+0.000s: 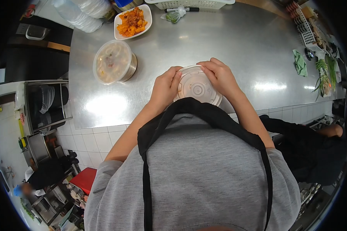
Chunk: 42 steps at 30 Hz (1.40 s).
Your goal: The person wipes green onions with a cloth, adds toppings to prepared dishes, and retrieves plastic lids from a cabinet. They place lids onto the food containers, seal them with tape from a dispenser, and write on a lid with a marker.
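Since the round lid [197, 87] shows no long axis, its rim matters: near the bench [243, 46]'s near edge, it lies between both hands, touching each, left hand [164, 87] clamped on its left side, right hand [220, 77] pinching its far right.

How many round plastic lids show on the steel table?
2: one lid between the left hand and right hand, the tub lid at left. Others may be hidden.

I'm in a heathered grey top [208, 173] with short sleeves [107, 175], a black strap [191, 104] looping over it; my left hand [165, 85] and right hand [220, 77] are bare.
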### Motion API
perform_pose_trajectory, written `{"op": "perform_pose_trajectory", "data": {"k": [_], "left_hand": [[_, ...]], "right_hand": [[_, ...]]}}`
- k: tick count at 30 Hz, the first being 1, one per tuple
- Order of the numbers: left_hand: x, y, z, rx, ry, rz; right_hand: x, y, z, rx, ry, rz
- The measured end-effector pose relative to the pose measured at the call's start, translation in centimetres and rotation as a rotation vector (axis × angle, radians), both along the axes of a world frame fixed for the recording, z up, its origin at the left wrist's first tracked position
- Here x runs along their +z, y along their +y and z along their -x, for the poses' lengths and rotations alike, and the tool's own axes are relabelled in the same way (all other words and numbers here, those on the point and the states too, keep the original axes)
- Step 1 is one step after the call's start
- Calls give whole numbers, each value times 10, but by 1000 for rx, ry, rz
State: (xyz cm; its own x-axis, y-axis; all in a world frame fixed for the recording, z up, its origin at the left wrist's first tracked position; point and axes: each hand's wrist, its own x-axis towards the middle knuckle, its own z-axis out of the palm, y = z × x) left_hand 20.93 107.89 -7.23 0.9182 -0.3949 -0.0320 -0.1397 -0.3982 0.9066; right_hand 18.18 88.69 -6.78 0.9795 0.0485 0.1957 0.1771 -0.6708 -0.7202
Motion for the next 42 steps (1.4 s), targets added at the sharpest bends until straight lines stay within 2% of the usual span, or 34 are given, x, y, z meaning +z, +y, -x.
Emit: {"op": "perform_pose_trajectory", "data": {"k": [4, 8, 11, 17, 26, 28, 31, 42], "left_hand": [[2, 0, -2, -56, -113, -67], [6, -2, -1, -36, -52, -110], [-2, 0, 3, -17, -35, -76], [-19, 0, 10, 82, 22, 151], [-1, -9, -9, -54, 105, 20], [6, -13, -19, -181, -22, -53], [10, -18, -31, -296, -73, -134], [8, -19, -42, -438, -23, -110]], "right_hand": [[-1, 1, 1, -9, -17, -16], [0, 0, 1, -12, -6, 12], [-1, -1, 1, -14, -17, 20], [3, 1, 4, -59, 16, 0], [5, -4, 6, -84, 57, 51], [6, -4, 5, -78, 53, 54], [5, -5, 2, -65, 47, 56], [2, -4, -2, -49, 59, 84]]}}
